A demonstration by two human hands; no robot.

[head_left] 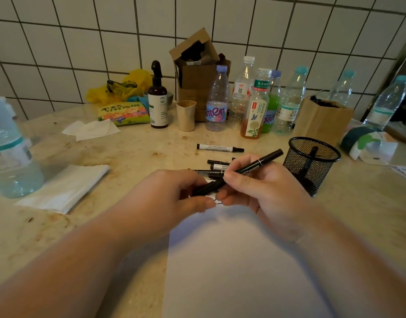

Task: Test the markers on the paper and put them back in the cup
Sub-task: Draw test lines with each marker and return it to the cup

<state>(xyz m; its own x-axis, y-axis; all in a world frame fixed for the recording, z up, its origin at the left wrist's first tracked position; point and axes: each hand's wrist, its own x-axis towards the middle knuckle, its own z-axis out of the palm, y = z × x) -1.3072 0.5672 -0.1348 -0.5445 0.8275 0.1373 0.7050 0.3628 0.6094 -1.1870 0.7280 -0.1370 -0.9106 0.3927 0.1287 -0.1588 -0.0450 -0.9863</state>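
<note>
Gripping one black marker (240,172) w/ both hands, left (172,198) & right (264,191), above paper (231,260), mesh cup (312,164) nearby.

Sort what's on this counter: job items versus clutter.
Job: held marker, both hands (left, right), loose markers, paper, mesh cup.
Clutter: bottles, spray bottle, boxes, tissues, snack bag.
</note>
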